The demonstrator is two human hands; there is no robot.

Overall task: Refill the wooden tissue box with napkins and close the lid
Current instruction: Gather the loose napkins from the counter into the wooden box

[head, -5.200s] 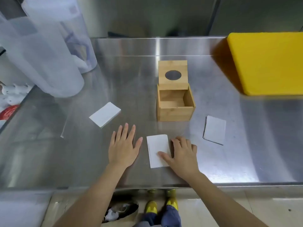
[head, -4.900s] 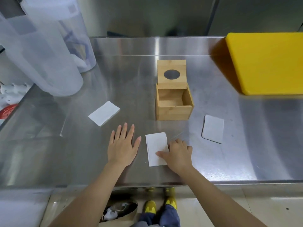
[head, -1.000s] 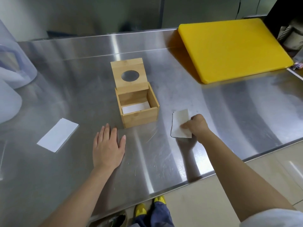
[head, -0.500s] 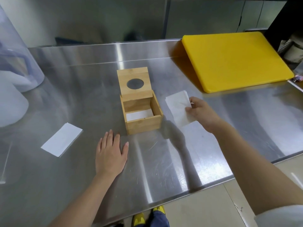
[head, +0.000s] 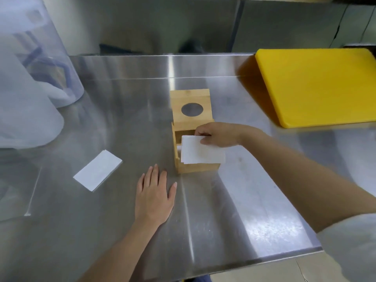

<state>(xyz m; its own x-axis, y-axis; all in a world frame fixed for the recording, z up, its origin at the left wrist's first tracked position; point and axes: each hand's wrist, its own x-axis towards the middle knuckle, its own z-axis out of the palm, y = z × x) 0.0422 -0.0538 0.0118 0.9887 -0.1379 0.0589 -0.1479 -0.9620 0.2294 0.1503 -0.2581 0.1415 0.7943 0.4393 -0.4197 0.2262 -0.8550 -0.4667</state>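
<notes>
napkin held over the open wooden box

the right hand point(head: 218, 134) pinches a white napkin point(head: 201, 152) by its top edge. the thumb is on the front of the paper and the other fingers point(head: 200, 131) curl behind it. the napkin hangs right over the open top of the wooden tissue box point(head: 196, 166) and hides most of the inside. a little white shows in the box at the napkin's left edge, but i cannot tell what it is. the napkin is thin, flat and shaped like a rectangle.

the box is a small square one made of light wood. it sits near the middle of the steel table point(head: 234, 220). its lid point(head: 191, 107) stands up at the back and has a round hole in it.

the left hand point(head: 154, 197) lies flat on the table with fingers spread, holding nothing. it is just in front of the box, a bit to the left.

another white napkin point(head: 97, 169) lies flat toward the left side of the table, apart from the box. a thick yellow board point(head: 317, 84) with round corners sits at the far right corner. see-through plastic tubs point(head: 36, 64) stand at the far left. the table is shiny and scratched.
</notes>
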